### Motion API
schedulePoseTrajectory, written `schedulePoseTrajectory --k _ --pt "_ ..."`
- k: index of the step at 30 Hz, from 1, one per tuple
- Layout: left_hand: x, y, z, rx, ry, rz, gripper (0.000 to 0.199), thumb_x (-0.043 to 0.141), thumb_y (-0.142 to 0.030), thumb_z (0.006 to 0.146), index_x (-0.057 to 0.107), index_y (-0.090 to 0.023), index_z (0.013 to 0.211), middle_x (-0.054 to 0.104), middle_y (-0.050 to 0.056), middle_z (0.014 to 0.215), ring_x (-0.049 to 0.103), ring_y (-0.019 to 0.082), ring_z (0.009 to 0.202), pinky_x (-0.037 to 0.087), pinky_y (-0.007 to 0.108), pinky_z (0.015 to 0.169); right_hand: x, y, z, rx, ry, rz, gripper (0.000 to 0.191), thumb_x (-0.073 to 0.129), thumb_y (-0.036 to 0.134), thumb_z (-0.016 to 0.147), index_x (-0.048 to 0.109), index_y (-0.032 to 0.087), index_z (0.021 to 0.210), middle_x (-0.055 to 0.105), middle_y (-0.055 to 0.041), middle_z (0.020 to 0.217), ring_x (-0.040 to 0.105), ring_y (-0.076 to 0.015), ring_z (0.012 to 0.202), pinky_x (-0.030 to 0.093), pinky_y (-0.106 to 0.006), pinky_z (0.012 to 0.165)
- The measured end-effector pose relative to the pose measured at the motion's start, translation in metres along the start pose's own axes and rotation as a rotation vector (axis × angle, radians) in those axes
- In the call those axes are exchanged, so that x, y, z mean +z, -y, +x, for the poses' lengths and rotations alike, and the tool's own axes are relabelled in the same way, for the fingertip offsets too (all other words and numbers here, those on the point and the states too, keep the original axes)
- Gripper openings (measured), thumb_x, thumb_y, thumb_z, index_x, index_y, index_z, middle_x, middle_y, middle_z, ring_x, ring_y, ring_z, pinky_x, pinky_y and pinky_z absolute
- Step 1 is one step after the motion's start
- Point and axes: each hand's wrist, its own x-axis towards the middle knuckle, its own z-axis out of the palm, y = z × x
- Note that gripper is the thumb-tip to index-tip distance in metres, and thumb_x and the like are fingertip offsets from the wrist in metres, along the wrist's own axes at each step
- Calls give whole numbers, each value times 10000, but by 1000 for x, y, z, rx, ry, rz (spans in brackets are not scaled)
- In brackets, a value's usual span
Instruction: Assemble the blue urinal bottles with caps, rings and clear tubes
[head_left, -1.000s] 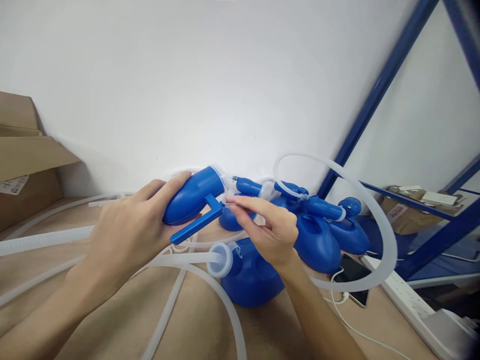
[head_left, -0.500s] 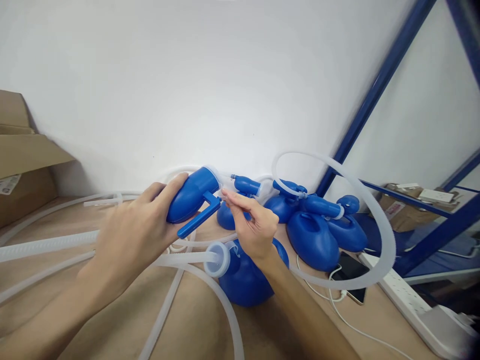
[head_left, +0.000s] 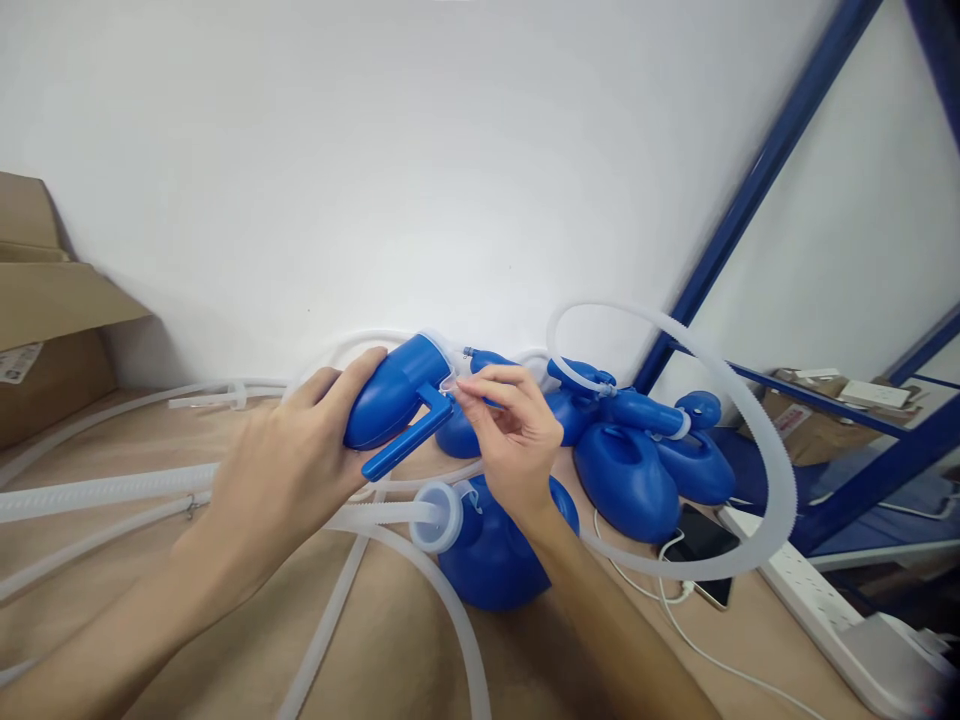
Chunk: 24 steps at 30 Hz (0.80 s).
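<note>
The left hand (head_left: 274, 455) is wrapped around a blue cup (head_left: 394, 392), which is tilted up beside the right hand (head_left: 521, 440), whose thumb and finger pinch a small clear tab (head_left: 449, 384) at its rim. The pale ring (head_left: 437, 341) looks already seated there, but whether the tab is fastened I cannot tell (the fingertips partly cover it). Just below the right hand, a blue jug (head_left: 495, 565) has a hose (head_left: 379, 514) in its mouth; beyond that hand lie more blue jugs (head_left: 624, 487).
</note>
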Motion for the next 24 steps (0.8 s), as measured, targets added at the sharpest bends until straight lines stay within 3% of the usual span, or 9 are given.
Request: schedulePoseTrajectory --k 2,8,12,18,24 --pt "-1 1 1 -5 5 -1 685 519 -634 964 409 -354 1580 715 92 1279 740 324 815 385 333 583 -1 3 4 110 25 105 218 771 118 861 847 302 949 766 -19 946 753 -155 860 661 -268 705" --pt "-1 2 1 -10 -2 17 694 532 -644 957 398 -386 1587 721 85 1257 739 324 788 367 326 570 -1 8 8 374 48 267 181 857 181 781 842 278 933 816 10 869 786 -167 828 672 -306 802" --pt "-4 0 1 -33 -20 56 669 514 -630 974 401 -392 1589 710 89 1287 739 328 766 368 332 556 -2 7 9 433 125 310 89 883 271 765 832 261 838 828 -9 902 789 -205 910 661 -357 867" --pt "-5 2 3 -49 -18 117 668 491 -646 980 388 -404 1594 695 98 1338 742 337 755 352 331 522 -7 2 12 542 273 429 111 867 380 817 852 302 895 819 -17 1050 742 -211 1114 580 -412 1055" --pt "-11 2 0 -31 -45 171 621 439 -636 1006 418 -398 1579 697 94 1340 737 295 746 340 318 506 -9 7 15 765 292 590 172 914 426 755 836 281 805 835 -2 975 773 -186 1008 612 -390 1021"
